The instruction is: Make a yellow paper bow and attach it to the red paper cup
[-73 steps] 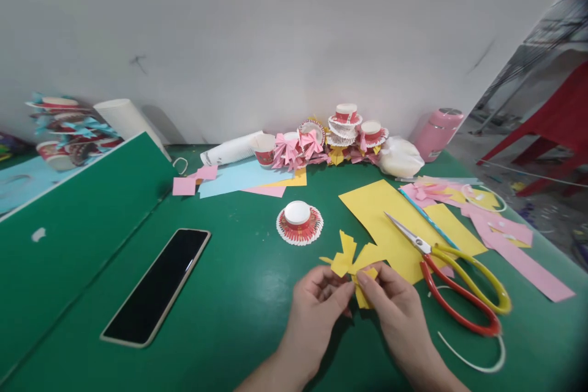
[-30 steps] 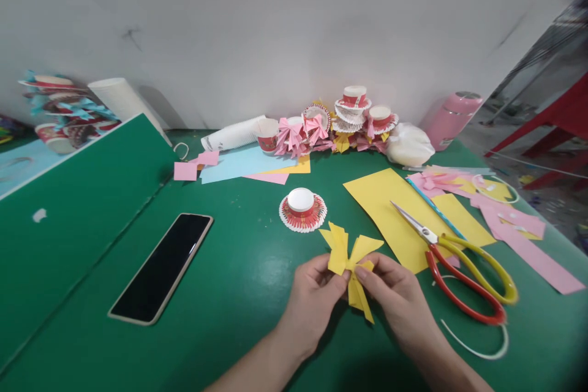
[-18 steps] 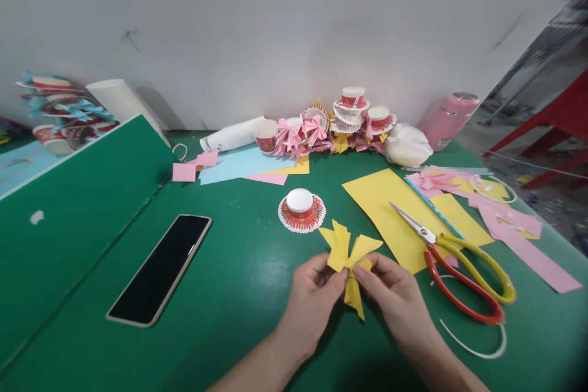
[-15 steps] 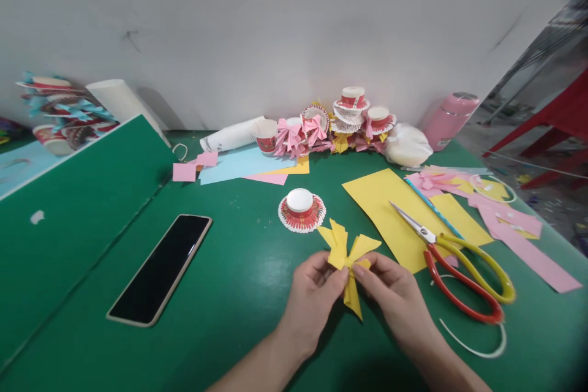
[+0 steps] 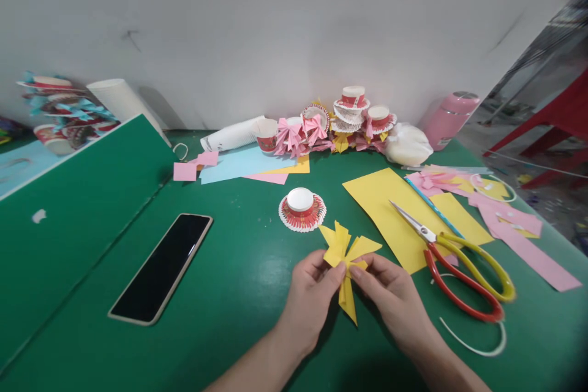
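Note:
Between my two hands is a yellow paper bow, with pointed loops fanning upward and a tail hanging down. My left hand pinches its middle between thumb and fingers from the left. From the right, my right hand pinches the same bow near its centre, thumb tip in front. Just beyond the bow sits a small hat made from a paper cup, white on top with a red fringed brim. Scissors with one red and one yellow handle lie to the right, across yellow paper.
A phone lies at the left on the green table. Finished paper-cup hats with bows line the wall beside a pink bottle. Pink paper strips and a blue pencil lie right; a raised green board stands left.
The bow has turned slightly in my fingers, its lower tail swinging a little left. Both hands keep their pinch and have barely shifted.

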`<state>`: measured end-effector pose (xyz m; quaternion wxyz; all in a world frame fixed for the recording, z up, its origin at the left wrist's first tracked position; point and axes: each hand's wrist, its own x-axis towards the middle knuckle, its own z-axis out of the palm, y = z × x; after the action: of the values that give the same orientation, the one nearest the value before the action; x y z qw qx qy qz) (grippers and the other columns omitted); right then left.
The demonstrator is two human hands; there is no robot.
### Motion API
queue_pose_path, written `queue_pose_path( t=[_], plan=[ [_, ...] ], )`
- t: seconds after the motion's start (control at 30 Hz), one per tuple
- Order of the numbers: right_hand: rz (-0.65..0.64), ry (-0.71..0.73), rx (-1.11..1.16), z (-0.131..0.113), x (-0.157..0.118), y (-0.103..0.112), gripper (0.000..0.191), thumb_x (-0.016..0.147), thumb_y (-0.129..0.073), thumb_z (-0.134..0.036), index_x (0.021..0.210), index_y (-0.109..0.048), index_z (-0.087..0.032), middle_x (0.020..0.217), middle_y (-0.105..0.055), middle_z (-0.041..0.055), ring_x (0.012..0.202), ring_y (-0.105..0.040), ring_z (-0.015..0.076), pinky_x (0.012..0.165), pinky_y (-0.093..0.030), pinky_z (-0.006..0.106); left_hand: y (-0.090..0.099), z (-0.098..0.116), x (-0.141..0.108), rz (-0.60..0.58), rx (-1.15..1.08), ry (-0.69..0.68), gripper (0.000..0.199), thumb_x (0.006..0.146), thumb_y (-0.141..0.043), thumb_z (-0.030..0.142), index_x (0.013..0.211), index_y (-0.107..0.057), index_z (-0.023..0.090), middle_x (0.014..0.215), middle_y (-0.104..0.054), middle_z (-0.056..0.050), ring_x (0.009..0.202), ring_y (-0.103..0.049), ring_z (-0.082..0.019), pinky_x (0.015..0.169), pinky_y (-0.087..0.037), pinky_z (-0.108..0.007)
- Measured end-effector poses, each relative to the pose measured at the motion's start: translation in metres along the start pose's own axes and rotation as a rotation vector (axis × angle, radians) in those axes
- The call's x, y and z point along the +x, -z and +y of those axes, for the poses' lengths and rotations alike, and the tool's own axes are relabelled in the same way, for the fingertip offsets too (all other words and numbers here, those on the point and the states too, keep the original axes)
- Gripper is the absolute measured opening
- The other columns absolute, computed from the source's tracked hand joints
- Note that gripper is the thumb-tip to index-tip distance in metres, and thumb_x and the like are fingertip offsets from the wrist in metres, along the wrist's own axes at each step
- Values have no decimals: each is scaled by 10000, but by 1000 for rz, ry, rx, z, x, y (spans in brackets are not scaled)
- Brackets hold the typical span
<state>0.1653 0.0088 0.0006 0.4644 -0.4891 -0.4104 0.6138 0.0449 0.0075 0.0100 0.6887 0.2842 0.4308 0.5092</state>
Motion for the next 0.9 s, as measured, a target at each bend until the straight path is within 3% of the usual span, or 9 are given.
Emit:
queue_pose_path(
  t=[0.9],
  plan=[
    [49,69,-118,4,0,-3,250,706,-601,-380,609,-504,-172,545,-446,-42,513,-379,91,486,-341,208,1,-1,-1,15,155,-44,156,713,-643,284,754,-621,135,695,-616,1,663,-533,-99,637,-430,-213]
  ],
)
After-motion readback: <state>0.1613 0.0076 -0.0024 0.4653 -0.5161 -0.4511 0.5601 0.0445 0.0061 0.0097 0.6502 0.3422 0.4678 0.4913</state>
